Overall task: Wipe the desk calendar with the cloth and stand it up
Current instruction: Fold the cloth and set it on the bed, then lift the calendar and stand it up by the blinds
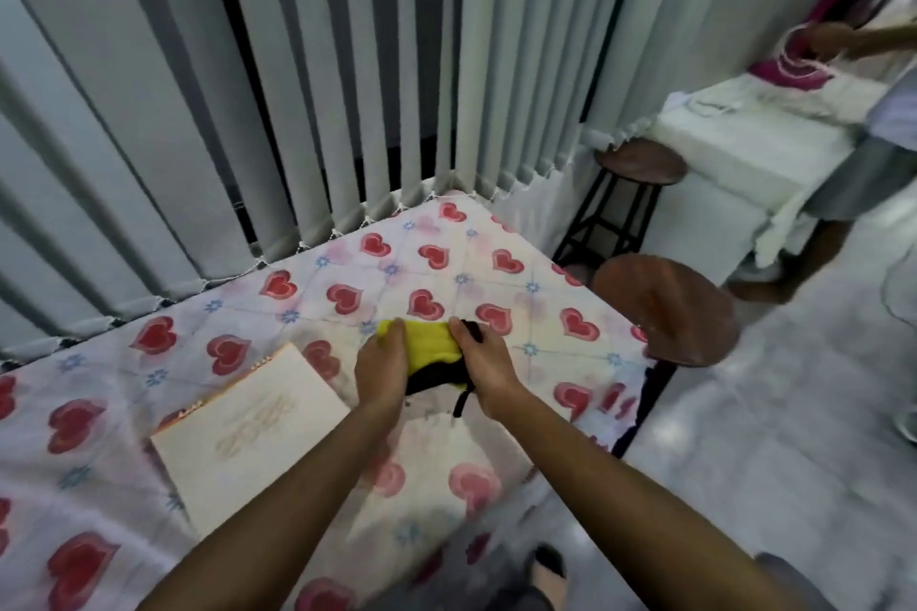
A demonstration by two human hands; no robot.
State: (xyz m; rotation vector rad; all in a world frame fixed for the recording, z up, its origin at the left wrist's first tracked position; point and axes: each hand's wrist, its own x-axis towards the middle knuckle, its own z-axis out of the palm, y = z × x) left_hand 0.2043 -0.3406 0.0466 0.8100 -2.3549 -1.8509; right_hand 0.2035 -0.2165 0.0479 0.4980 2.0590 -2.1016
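A flat, spiral-bound desk calendar [245,432] is lying face-up on the heart-printed cloth-covered surface [536,293], just left of the forearms. Beyond it, a soft yellow-and-black cloth [432,352] is being gripped at either end by the left hand [381,370] and right hand [484,362].

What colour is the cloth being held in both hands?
The cloth is yellow on top with a black underside and black strap, shown in the head view.
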